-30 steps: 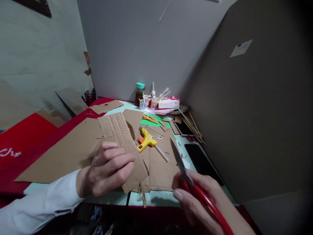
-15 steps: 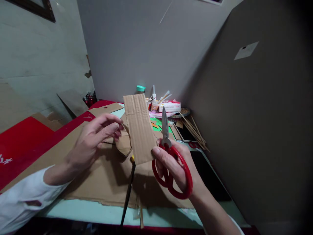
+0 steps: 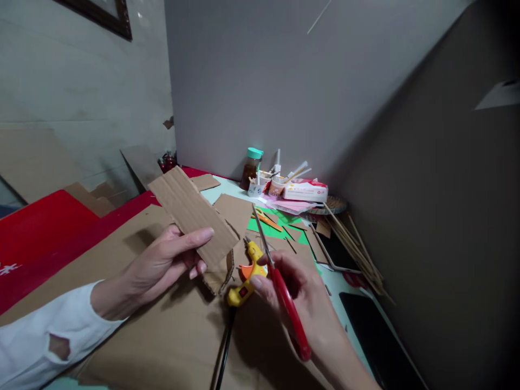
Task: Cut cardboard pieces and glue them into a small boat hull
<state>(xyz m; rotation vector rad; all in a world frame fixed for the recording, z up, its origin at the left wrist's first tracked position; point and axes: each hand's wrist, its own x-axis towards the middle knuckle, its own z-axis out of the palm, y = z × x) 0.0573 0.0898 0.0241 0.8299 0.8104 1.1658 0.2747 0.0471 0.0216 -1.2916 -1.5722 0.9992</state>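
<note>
Head view showed the left hand [image 3: 160, 266] pinching a corrugated cardboard strip [image 3: 194, 211], while the right hand [image 3: 303, 290] held red-handled scissors [image 3: 289, 310] near a yellow glue gun [image 3: 254, 254].

A table [image 3: 231, 186] in dim, uneven light.
A pale wall [image 3: 85, 86] at left carries a dark frame [image 3: 123, 20]; a grey panel [image 3: 264, 81] stands behind, and a shadowed panel [image 3: 439, 189] at right bears a white paper [image 3: 498, 97].
</note>
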